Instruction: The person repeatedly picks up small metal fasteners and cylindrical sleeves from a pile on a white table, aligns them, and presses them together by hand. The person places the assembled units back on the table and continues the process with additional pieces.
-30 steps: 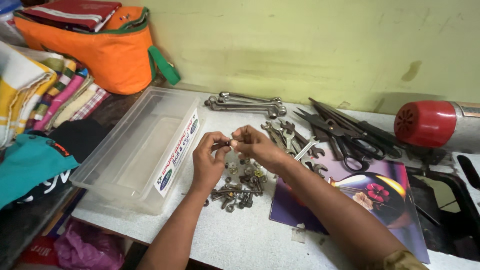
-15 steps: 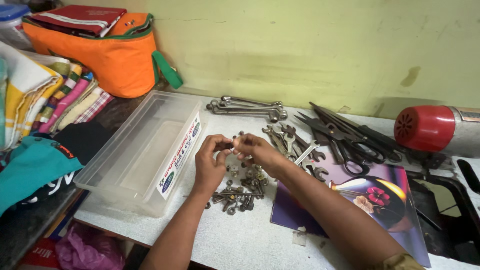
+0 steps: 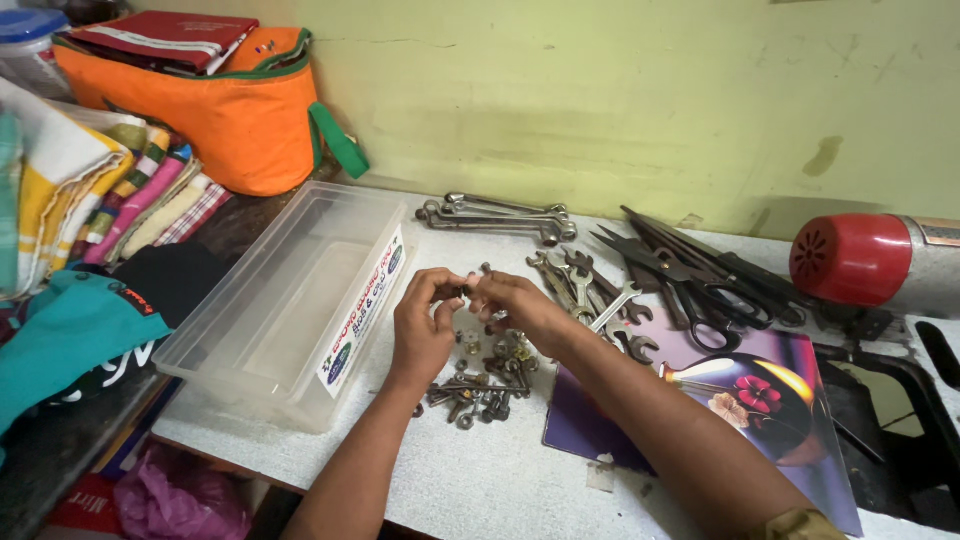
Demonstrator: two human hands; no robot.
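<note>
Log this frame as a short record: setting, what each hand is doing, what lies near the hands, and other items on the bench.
setting: white workbench against a yellow-green wall
left hand: fingertips pinch a small metal part, too small to identify
right hand: fingertips meet the same part
below hands: pile of bolts and nuts
left of hands: clear plastic box, nothing visible inside
behind hands: spanners, scissors
far left: orange bag, folded cloths
far right: red-capped cylinder
</note>
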